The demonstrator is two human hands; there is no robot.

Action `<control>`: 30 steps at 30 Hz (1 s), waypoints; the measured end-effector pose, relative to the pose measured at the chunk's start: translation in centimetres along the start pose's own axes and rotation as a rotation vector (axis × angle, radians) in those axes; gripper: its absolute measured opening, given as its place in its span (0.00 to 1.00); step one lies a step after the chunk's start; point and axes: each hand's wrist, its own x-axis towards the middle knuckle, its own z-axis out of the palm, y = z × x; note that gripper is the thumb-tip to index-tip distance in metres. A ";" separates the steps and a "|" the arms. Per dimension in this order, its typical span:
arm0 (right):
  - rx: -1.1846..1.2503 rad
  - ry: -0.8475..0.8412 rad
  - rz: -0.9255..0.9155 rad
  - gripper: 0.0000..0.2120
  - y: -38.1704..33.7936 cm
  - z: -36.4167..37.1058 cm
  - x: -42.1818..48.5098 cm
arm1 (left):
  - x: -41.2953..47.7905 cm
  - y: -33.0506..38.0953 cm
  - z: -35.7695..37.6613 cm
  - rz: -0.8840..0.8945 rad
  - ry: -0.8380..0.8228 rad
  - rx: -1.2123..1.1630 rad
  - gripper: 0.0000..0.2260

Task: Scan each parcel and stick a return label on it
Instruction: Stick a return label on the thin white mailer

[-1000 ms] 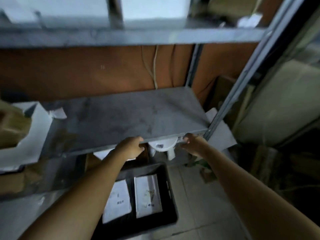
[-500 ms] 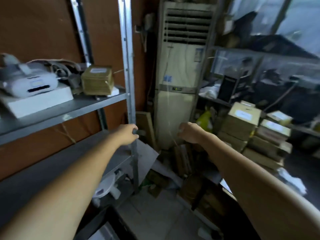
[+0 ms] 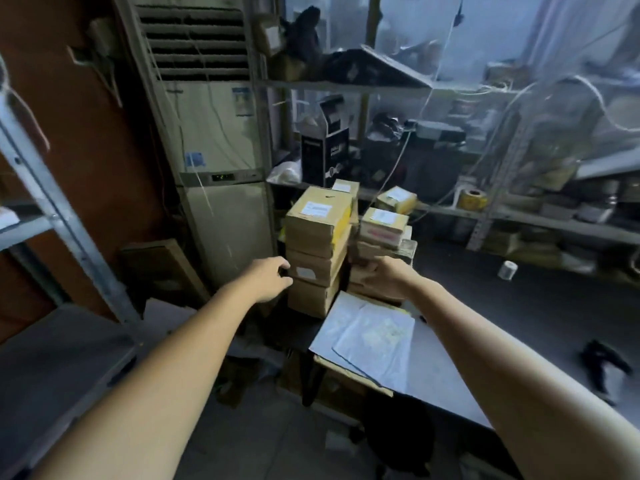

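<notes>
Brown cardboard parcels (image 3: 318, 223) with white labels are stacked at the table's far left corner, and a second, lower stack (image 3: 382, 226) stands right beside them. Flat grey mailer bags (image 3: 374, 334) lie in front of the stacks on the dark table (image 3: 519, 323). My left hand (image 3: 268, 278) hovers by the left side of the tall stack, thumb and fingers loosely curved with nothing seen in them. My right hand (image 3: 377, 277) is curled in front of the lower stack, its fingers hidden behind the knuckles. A black handheld object (image 3: 602, 365) lies on the table at the right.
A tall floor air conditioner (image 3: 214, 150) stands behind the parcels on the left. A grey metal shelf (image 3: 52, 358) is at my left. Cluttered shelving (image 3: 519, 216) runs along the back, with a yellow roll (image 3: 471, 199). A small white roll (image 3: 507, 270) sits on the table.
My view has swung right from the metal shelf to the table of parcels. Both hands let go of the shelf edge and now reach toward the box stacks.
</notes>
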 end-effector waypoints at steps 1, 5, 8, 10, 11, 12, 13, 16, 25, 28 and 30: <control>-0.001 0.011 0.007 0.15 2.1 0.0 0.0 | 0.7 1.3 1.5 0.007 -0.009 -0.009 0.18; -0.022 -0.048 0.114 0.15 9.2 1.1 0.0 | 3.0 5.4 7.3 0.001 -0.070 -0.025 0.16; -0.037 -0.099 0.172 0.14 13.1 2.8 0.7 | 4.5 6.6 11.1 -0.031 -0.130 -0.021 0.13; -0.005 -0.134 0.186 0.15 15.2 4.5 1.4 | 5.5 6.5 13.2 -0.053 -0.149 -0.023 0.14; 0.020 -0.150 0.198 0.17 16.2 5.3 1.6 | 6.1 6.2 14.2 -0.061 -0.155 -0.022 0.16; 0.037 -0.164 0.216 0.19 17.0 6.0 1.8 | 6.8 5.8 15.1 -0.072 -0.162 -0.021 0.17; 0.048 -0.175 0.237 0.20 17.8 6.9 2.1 | 7.5 5.4 15.9 -0.084 -0.168 -0.023 0.18; 0.066 -0.205 0.295 0.21 19.9 9.4 3.3 | 9.8 3.7 18.5 -0.131 -0.190 -0.029 0.19; 0.115 -0.286 0.451 0.25 22.3 15.2 7.6 | 15.7 -0.8 25.5 -0.201 -0.221 0.000 0.20; 0.112 -0.282 0.479 0.29 22.6 16.4 8.6 | 16.8 -1.5 26.9 -0.212 -0.251 -0.007 0.21; 0.133 -0.288 0.488 0.30 22.9 17.2 9.1 | 17.0 -1.7 27.6 -0.232 -0.268 -0.051 0.21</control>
